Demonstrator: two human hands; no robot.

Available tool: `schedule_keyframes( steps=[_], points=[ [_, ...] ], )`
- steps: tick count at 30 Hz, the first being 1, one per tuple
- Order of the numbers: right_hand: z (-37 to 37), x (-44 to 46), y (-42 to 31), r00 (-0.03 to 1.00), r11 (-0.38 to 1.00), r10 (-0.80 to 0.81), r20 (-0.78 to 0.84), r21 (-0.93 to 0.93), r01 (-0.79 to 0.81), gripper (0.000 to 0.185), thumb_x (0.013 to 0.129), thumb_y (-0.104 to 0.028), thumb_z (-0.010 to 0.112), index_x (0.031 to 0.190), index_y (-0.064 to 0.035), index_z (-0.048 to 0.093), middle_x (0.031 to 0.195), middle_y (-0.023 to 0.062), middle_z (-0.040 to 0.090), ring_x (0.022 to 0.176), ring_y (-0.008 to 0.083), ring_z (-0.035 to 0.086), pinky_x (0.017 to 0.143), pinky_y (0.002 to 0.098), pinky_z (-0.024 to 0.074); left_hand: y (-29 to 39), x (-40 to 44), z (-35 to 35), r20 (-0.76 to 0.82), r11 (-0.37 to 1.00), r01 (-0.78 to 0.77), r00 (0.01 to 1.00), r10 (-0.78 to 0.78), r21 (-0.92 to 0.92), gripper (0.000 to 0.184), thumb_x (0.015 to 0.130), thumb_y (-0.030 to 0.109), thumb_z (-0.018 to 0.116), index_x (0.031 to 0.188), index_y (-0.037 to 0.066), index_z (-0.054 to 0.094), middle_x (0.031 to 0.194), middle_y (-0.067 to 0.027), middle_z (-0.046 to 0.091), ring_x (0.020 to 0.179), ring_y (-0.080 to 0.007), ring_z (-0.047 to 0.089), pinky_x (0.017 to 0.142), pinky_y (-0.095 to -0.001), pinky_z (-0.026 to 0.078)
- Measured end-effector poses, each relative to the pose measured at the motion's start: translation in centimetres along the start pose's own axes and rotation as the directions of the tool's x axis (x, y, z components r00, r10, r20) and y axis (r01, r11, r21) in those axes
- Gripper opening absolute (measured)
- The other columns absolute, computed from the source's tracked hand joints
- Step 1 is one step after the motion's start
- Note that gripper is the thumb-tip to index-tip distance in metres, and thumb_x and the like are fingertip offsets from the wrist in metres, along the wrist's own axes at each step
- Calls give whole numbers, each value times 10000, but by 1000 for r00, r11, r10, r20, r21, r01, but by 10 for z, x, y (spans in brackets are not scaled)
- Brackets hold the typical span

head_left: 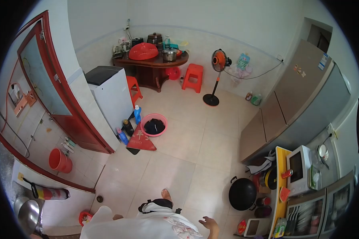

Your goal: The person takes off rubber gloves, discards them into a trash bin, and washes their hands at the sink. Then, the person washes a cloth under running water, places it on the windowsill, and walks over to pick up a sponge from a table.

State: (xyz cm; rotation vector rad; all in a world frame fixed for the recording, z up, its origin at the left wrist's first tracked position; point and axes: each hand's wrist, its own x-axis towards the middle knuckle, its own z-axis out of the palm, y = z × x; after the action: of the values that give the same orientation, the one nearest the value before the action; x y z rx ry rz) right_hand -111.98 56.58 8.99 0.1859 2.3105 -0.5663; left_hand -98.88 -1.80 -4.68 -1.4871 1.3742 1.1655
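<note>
My right hand [208,225] hangs beside my body at the bottom of the view, its fingers apart and holding nothing. It is nearest to the tiled floor, left of a black wok [242,194]. Only a small part of my left hand [117,217] shows past the white sleeve, and its fingers are hidden. My foot [166,194] is on the tiles in front of me. Ahead on the floor is a pink basin [165,133] with dark cloth [154,127] in it. It touches or overlaps a red mat [143,142] beside several bottles, including a blue one [137,115].
A white washing machine [111,95] stands left, past a red-framed door [64,91]. At the back are a wooden table [125,61], a red stool [193,77] and a standing fan [216,77]. A tall refrigerator [283,99] and a microwave [298,169] are right.
</note>
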Motion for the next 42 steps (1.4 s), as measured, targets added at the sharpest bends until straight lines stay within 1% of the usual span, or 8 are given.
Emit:
schedule_keyframes(
  steps=[5, 9, 15, 21, 23, 36, 39, 42],
  points=[
    [-89, 75, -28, 955, 992, -99, -280, -101, 74, 549, 767, -485, 640, 1127, -73, 596, 992, 204, 641, 946, 353, 610, 810, 428, 488, 171, 10, 63, -95, 936, -352, 932, 350, -2, 279, 803, 287, 651, 1026, 132, 587, 881, -74, 611, 763, -237, 594, 648, -423, 485],
    [-163, 123, -102, 885, 956, -274, -376, -209, 208, 476, 800, -392, 639, 1110, -34, 593, 984, 221, 635, 944, 382, 600, 812, 440, 482, 317, -35, 100, 38, 227, -810, 293, 955, 541, 314, 823, 325, 538, 928, 58, 665, 879, -163, 656, 846, -322, 626, 735, -411, 484],
    [-176, 178, -198, 783, 827, -562, -267, -188, 530, 489, 809, -385, 632, 1144, -35, 574, 1095, 224, 600, 1012, 373, 574, 854, 422, 467, 420, -328, 118, 151, -106, -994, -106, 983, -13, 178, 893, 156, 572, 999, 36, 651, 1043, -82, 611, 984, -188, 582, 862, -291, 445],
    [-175, 238, -234, 722, 727, -610, 327, -132, 674, 453, 844, -383, 565, 1125, -27, 566, 1093, 183, 616, 1070, 330, 555, 890, 391, 444, 418, -515, 83, 467, -153, -899, -352, 811, -410, 176, 902, 111, 550, 1026, 39, 652, 1096, -117, 579, 1027, -203, 556, 873, -319, 440],
    [-178, 251, -229, 618, 654, -754, 223, 175, 736, 392, 845, -347, 572, 1070, -25, 582, 1005, 141, 647, 966, 285, 620, 807, 395, 479, 428, -551, 79, 428, -337, -737, -635, 643, -586, 191, 904, 124, 552, 1045, 38, 648, 1119, -128, 566, 1013, -218, 561, 879, -355, 439],
    [-255, 454, -40, 928, 952, -222, 299, -139, 272, 465, 879, -387, 534, 1176, -30, 559, 1228, 170, 533, 1115, 288, 513, 926, 370, 419, 581, -651, 179, -71, -514, -79, -961, 266, -854, 136, 898, 96, 557, 983, -1, 602, 1076, -186, 580, 1004, -282, 548, 897, -415, 361],
    [-291, 460, -16, 933, 956, -194, 302, -154, 249, 422, 887, -379, 529, 1147, -50, 581, 1179, 161, 561, 1052, 271, 554, 870, 376, 452, 612, -673, 174, 198, -477, -356, -916, 350, -804, 125, 903, 99, 547, 976, 15, 604, 1027, -167, 593, 966, -275, 560, 919, -420, 349],
    [-314, 462, -6, 930, 958, -202, 307, -136, 253, 383, 895, -370, 523, 1118, -69, 603, 1130, 152, 590, 990, 254, 596, 814, 382, 485, 626, -667, 206, -16, -576, -282, -889, 458, -767, 101, 905, 94, 540, 933, 27, 611, 991, -152, 604, 939, -279, 575, 937, -438, 335]
  ],
)
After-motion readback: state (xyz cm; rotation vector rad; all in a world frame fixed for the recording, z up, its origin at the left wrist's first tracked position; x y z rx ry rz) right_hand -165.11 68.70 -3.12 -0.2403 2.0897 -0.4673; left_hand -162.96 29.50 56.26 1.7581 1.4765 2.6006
